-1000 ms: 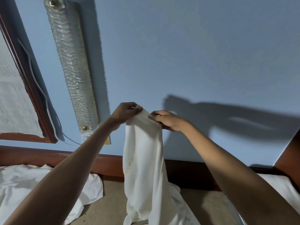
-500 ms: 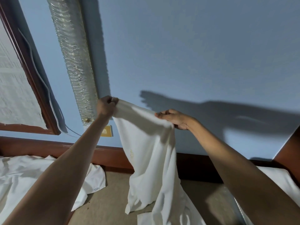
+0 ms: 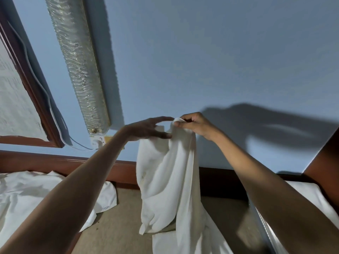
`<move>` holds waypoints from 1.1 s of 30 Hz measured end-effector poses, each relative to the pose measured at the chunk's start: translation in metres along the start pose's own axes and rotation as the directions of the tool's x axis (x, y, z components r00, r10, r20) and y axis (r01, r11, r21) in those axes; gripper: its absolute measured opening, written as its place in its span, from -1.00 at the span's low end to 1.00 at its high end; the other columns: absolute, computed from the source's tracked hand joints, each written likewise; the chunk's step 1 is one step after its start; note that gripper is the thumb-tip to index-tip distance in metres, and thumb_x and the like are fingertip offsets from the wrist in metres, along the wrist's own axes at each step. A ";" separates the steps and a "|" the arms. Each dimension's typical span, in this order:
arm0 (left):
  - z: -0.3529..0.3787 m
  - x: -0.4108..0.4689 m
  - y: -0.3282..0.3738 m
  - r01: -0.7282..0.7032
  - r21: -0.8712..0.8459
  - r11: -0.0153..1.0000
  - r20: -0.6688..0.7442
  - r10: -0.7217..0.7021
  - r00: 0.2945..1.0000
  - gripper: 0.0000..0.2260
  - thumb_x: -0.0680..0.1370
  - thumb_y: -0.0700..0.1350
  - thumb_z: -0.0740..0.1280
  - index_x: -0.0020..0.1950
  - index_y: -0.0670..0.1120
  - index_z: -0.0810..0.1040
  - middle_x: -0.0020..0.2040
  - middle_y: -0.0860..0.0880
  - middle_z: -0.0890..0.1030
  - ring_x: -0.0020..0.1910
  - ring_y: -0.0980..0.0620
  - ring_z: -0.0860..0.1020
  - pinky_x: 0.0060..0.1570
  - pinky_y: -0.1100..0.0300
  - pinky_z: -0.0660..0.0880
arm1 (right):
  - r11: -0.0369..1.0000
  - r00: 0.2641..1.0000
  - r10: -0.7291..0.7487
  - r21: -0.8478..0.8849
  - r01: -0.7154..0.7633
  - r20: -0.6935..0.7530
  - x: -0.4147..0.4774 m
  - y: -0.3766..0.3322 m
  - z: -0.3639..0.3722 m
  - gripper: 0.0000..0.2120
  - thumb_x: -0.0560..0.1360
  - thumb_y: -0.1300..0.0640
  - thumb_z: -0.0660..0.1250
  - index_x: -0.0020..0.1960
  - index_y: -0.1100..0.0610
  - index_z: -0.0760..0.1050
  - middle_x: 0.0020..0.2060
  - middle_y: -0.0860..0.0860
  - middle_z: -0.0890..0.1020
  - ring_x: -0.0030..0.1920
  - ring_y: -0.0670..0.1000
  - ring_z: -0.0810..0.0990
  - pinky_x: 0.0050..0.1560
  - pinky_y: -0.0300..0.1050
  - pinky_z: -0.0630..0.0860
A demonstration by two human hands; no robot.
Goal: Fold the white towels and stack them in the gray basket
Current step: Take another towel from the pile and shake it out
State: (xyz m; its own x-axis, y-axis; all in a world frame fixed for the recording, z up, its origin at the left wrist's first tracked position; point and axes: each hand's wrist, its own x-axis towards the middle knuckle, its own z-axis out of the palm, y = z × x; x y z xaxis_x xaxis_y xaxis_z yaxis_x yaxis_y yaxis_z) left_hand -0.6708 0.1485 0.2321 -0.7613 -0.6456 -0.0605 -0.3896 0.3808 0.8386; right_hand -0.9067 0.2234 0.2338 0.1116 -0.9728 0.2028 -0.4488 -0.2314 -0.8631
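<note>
A white towel [image 3: 168, 180] hangs in front of the blue wall, its lower end trailing onto a tan surface [image 3: 119, 226]. My right hand [image 3: 194, 124] pinches the towel's top corner between thumb and fingers. My left hand [image 3: 146, 129] is just left of that corner with its fingers stretched out and apart; its lower fingertips touch the towel's upper edge without gripping it. I cannot make out a gray basket for certain.
More crumpled white cloth [image 3: 27, 195] lies at the left and another white piece [image 3: 308, 198] at the right. A grey strip [image 3: 264, 222] runs under my right forearm. A wooden rail [image 3: 55, 160], a long glass wall lamp [image 3: 78, 66] and a framed panel [image 3: 27, 79] are behind.
My left hand has let go of the towel's left corner and moved right toward my right hand. The spread top edge has collapsed, and the towel now hangs from my right hand.
</note>
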 end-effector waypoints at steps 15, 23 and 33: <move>-0.020 -0.010 0.013 -0.123 -0.075 0.990 -0.498 0.069 0.864 -0.79 0.58 -0.07 0.48 -0.09 -0.22 0.63 -0.31 0.01 0.56 -0.35 0.09 0.51 -0.34 0.23 0.46 | 0.876 0.974 0.077 -0.452 -0.168 -0.214 -0.024 0.091 0.029 -0.88 0.45 0.29 0.45 -0.18 0.17 0.52 -0.35 -0.03 0.50 -0.34 -0.04 0.43 -0.34 -0.30 0.31; -0.039 -0.016 -0.050 0.271 0.100 0.957 -0.721 -0.118 0.683 -0.82 0.52 0.02 0.53 -0.06 -0.06 0.63 -0.15 -0.21 0.63 -0.10 -0.20 0.65 -0.13 0.02 0.55 | 0.995 0.980 0.086 -0.032 -0.094 -0.180 -0.026 0.086 0.021 -0.62 0.51 0.04 0.52 -0.31 0.28 0.50 -0.44 -0.07 0.39 -0.41 -0.15 0.31 -0.36 -0.16 0.22; 0.003 -0.011 0.016 0.020 0.043 0.999 -0.045 -0.018 0.999 -0.74 0.50 0.09 0.51 0.06 -0.06 0.75 -0.05 -0.04 0.74 -0.09 0.06 0.66 -0.05 0.16 0.59 | 0.996 0.992 -0.056 0.059 0.063 -0.110 0.001 -0.004 0.000 -0.84 0.51 0.02 0.51 -0.08 0.12 0.70 -0.28 -0.12 0.63 -0.22 -0.18 0.53 -0.12 -0.27 0.44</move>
State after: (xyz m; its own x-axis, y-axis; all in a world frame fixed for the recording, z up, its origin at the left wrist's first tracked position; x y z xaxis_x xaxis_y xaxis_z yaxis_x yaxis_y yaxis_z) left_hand -0.6702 0.1637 0.2448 -0.7301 -0.6814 -0.0516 -0.4267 0.3955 0.8133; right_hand -0.9046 0.2237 0.2372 0.0382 -0.9530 0.3007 -0.3878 -0.2915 -0.8745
